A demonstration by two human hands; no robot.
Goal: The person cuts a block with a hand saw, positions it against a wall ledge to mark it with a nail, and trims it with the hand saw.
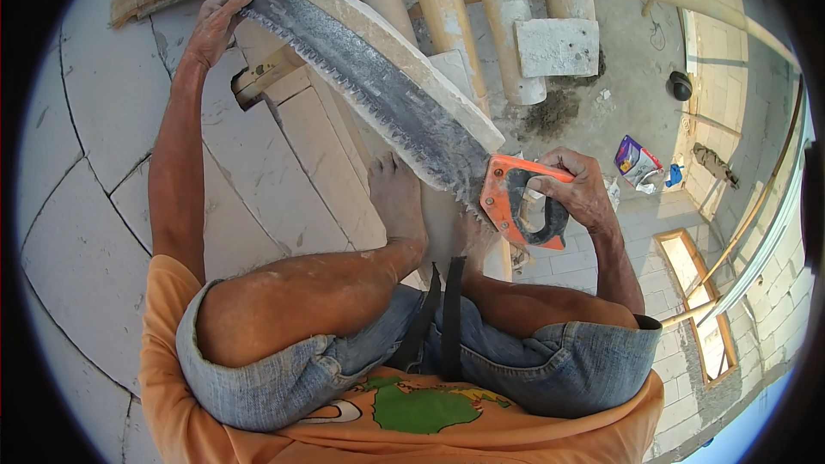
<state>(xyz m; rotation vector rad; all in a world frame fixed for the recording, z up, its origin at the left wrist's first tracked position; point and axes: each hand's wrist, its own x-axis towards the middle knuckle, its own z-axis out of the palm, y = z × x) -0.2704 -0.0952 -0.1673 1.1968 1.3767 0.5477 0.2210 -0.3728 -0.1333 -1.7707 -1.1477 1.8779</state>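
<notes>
A hand saw (369, 77) with a dusty, coarse-toothed blade and an orange-and-black handle lies slantwise along a pale block slab (391, 34). My right hand (574, 189) is closed round the handle, on the right. At the far left end, my left hand (222, 21) grips the slab's end, with a finger or thumb over the blade's tip. The saw's teeth face toward me and the blade seems to lie flat against the slab. How much of the slab continues behind the blade is hidden. My bare feet (398, 198) are just below the blade.
Large pale blocks (103, 223) form the surface at left. Beyond the slab, several round poles (443, 17) reach over a drop, one with a pale block piece (557, 47) on it. Far below lie a purple packet (638, 161), a dark round object (680, 86) and a framed opening (700, 305).
</notes>
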